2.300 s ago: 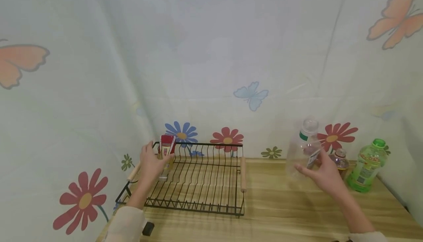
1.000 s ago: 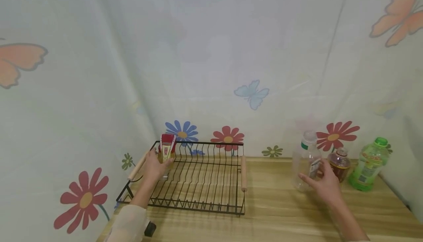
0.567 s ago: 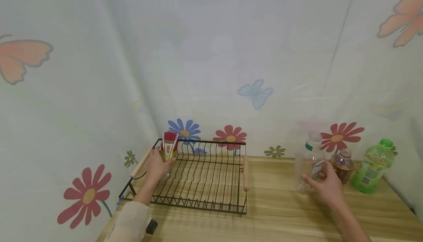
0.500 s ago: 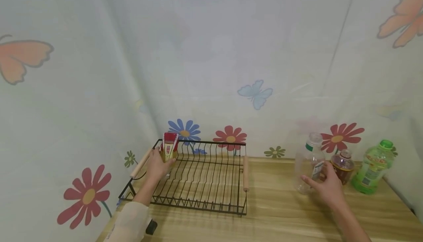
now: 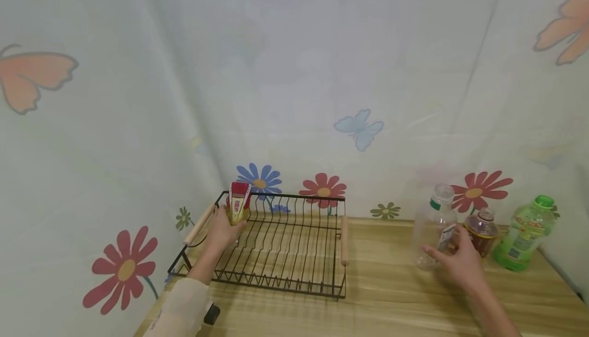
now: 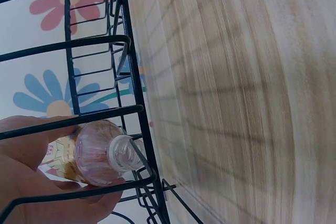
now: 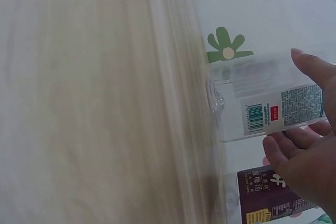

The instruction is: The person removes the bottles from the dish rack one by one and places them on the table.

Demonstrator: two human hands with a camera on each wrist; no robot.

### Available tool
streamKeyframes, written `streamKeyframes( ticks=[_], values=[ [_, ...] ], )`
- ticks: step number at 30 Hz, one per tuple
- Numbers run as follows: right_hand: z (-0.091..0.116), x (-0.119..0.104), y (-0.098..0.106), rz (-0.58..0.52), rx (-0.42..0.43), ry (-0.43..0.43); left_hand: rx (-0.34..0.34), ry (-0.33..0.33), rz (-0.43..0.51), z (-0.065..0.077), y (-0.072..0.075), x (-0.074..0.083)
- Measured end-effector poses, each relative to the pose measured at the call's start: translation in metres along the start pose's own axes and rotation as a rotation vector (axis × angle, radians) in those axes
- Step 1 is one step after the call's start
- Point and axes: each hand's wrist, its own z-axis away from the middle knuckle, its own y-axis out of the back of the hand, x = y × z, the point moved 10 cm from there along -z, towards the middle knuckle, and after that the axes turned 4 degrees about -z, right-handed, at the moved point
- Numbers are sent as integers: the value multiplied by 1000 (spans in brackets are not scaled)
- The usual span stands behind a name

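In the head view my left hand point(image 5: 223, 230) grips a small bottle point(image 5: 239, 205) with a red and yellow label inside the black wire dish rack point(image 5: 294, 291), at its left end. The left wrist view shows its clear neck point(image 6: 126, 153) pointing down at the rack's bottom wires. On the right, my right hand point(image 5: 462, 260) holds a large clear bottle point(image 5: 425, 229) upright on the wooden table, thumb on one side and fingers on the other. The bottle's white label with a barcode point(image 7: 255, 117) faces the right wrist camera. Its mouth has no cap.
Just right of my right hand stands a dark purple-labelled bottle point(image 5: 480, 232), and beyond it a green bottle point(image 5: 522, 234) with a green cap. The rack has wooden handles point(image 5: 344, 240). A small black object point(image 5: 212, 314) lies by the left sleeve. A flowered curtain point(image 5: 294, 96) hangs behind.
The large clear bottle has come down onto the table in my right hand, then stayed there. My left hand has shifted slightly lower around its bottle. The head view has turned a little right.
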Motion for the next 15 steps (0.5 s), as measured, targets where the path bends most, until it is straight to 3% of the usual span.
streamKeyframes(
  ticks=[15],
  values=[
    [4, -16, 6, -8, -7, 60, -6, -14, -11, 3, 0, 1]
  ],
)
